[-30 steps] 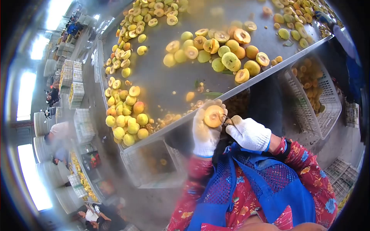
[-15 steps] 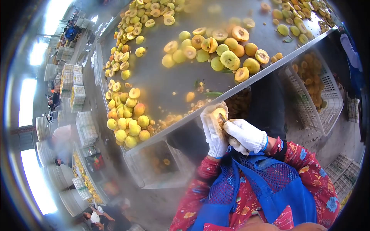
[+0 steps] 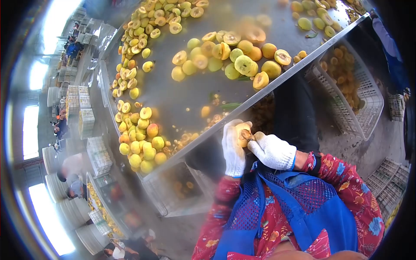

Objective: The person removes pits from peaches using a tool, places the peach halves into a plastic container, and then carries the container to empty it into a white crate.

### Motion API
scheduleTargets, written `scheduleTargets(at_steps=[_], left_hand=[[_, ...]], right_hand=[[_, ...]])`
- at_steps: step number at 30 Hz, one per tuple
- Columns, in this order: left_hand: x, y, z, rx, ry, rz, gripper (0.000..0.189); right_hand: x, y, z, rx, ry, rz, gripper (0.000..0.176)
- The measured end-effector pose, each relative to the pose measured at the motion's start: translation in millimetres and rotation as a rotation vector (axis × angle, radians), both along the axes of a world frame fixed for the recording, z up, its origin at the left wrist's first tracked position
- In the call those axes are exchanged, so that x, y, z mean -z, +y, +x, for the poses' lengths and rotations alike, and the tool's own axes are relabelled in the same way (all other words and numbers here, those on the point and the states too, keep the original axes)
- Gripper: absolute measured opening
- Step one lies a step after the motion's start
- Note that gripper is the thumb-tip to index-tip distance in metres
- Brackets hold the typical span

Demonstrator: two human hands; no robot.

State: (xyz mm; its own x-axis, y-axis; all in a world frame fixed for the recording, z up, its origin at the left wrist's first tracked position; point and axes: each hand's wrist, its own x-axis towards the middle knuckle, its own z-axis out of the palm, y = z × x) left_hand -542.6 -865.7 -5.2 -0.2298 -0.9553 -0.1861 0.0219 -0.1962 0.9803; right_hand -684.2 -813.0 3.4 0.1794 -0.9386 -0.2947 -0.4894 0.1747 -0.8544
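My left hand (image 3: pixel 234 149), in a white knitted glove, is closed round a halved peach (image 3: pixel 243 130) just off the table's near edge. The cut side faces my right hand (image 3: pixel 276 151), also gloved in white. Its fingers are pinched on a small dark pitting tool, mostly hidden, at the brownish centre of the fruit. Beyond my hands, a cluster of whole and halved peaches (image 3: pixel 245 65) lies on the metal table (image 3: pixel 167 93). A pile of yellow and reddish peaches (image 3: pixel 147 149) is at the left, near the table edge.
Under the table edge stand a white crate (image 3: pixel 173 195) and, to the right, a perforated crate (image 3: pixel 368 108) holding fruit. Loose pits and a green leaf (image 3: pixel 231 105) lie near the edge. Stacked crates (image 3: pixel 99 156) and other people are at the left.
My view has shifted slightly, so the table and fruit sit farther left. The right hand has shifted at the fruit, and the tool, plainer before, is now mostly hidden. The left hand keeps its hold.
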Motion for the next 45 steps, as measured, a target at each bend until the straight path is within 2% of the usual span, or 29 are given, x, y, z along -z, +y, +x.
scheduleTargets(at_steps=[2, 4, 8, 9, 12, 13, 15, 18, 19, 22, 23, 24, 26, 27, 28, 29, 30, 32, 33, 34, 36, 38, 41, 44, 45], left_hand=[[2.2, 3.6, -2.1, -0.036, -0.005, 0.015, 0.037], [6.1, 7.5, -1.1, -0.047, -0.025, -0.002, 0.041], [11.9, 8.2, -1.1, -0.035, -0.057, -0.099, 0.044], [11.9, 7.5, -1.4, -0.027, -0.050, -0.131, 0.044], [13.5, 3.8, -3.8, -0.036, 0.123, -0.116, 0.045], [14.3, 3.9, -4.0, -0.045, 0.205, -0.090, 0.046], [13.4, 3.6, -3.5, -0.038, 0.191, -0.082, 0.047], [9.0, 3.4, -4.3, -0.093, 0.164, -0.008, 0.047], [7.4, 1.9, -4.8, -0.122, 0.154, 0.023, 0.047], [31.5, -2.0, 22.7, -0.351, 0.475, 0.538, 0.044], [38.0, 1.7, 39.4, -0.340, 0.415, 0.434, 0.042], [7.6, 3.6, 54.6, -0.378, 0.292, 0.483, 0.037], [-10.5, 16.4, 97.4, -0.429, -0.439, 0.184, 0.033], [-32.7, 14.6, 112.1, -0.318, -1.052, 0.132, 0.035], [-16.4, 17.9, 148.2, -0.203, -1.452, -0.014, 0.038], [-25.2, 13.7, 150.3, -0.148, -1.803, 0.067, 0.042], [-15.3, 9.3, 161.6, -0.195, -1.920, -0.199, 0.035], [-29.1, -28.2, 130.1, -0.149, -1.508, -0.366, 0.036], [-35.1, -48.3, 99.9, -0.085, -1.383, -0.493, 0.036], [-41.1, -68.9, 60.8, -0.024, -1.251, -0.618, 0.037], [-43.2, -111.0, -9.5, 0.188, -1.129, -0.640, 0.047], [-55.0, -141.0, -75.7, 0.391, -1.202, -0.356, 0.057], [-16.0, -168.9, -105.1, 0.400, -1.136, -0.376, 0.060], [9.3, -173.1, -78.3, 0.276, -0.680, -0.237, 0.056], [-2.2, -167.5, -62.6, 0.298, -0.262, 0.201, 0.051]], right_hand=[[-1.0, -1.7, 1.2, -0.009, -0.010, -0.002, 0.037], [-10.2, -2.9, 1.4, -0.001, -0.277, 0.197, 0.036], [-15.8, -6.1, -12.4, 0.142, -0.893, 0.812, 0.034], [-21.9, -6.5, -9.4, 0.236, -1.082, 0.870, 0.036], [18.1, -8.8, -17.7, 0.015, -1.968, 1.318, 0.044], [22.8, -8.1, -17.1, -0.027, -2.045, 1.330, 0.045], [28.0, -7.6, -14.1, -0.114, -2.198, 1.349, 0.047], [38.4, -4.6, -4.8, -0.098, -2.300, 1.304, 0.047], [38.0, -4.0, -3.4, -0.125, -2.273, 1.276, 0.048], [18.5, -10.6, -2.5, -0.223, -2.162, 1.175, 0.047], [11.0, -18.0, -6.1, -0.154, -2.017, 1.118, 0.046], [6.3, -24.0, -10.2, -0.078, -1.881, 1.045, 0.044], [2.1, -27.7, -24.3, 0.075, -1.268, 0.880, 0.039], [0.1, -30.1, -28.5, 0.082, -0.879, 0.804, 0.035], [4.5, -32.5, -29.7, 0.076, -0.680, 0.779, 0.036], [11.0, -30.9, -29.1, 0.017, -0.457, 0.654, 0.037], [18.1, -30.3, -28.5, -0.039, -0.235, 0.519, 0.040], [35.6, -26.9, -27.4, -0.098, -0.095, 0.317, 0.041], [39.5, -25.3, -29.0, -0.129, -0.020, 0.216, 0.043], [32.7, -25.9, -31.1, -0.136, -0.019, 0.253, 0.045], [14.1, -27.4, -33.5, -0.146, -0.016, 0.326, 0.051], [10.1, -21.3, -38.2, -0.112, -0.004, 0.326, 0.050], [-8.3, -15.0, -50.3, -0.017, -0.018, 0.367, 0.046], [-2.3, -0.6, -67.7, 0.188, -0.196, 0.210, 0.033], [-4.4, -1.1, -70.4, 0.251, -0.283, 0.210, 0.030]])
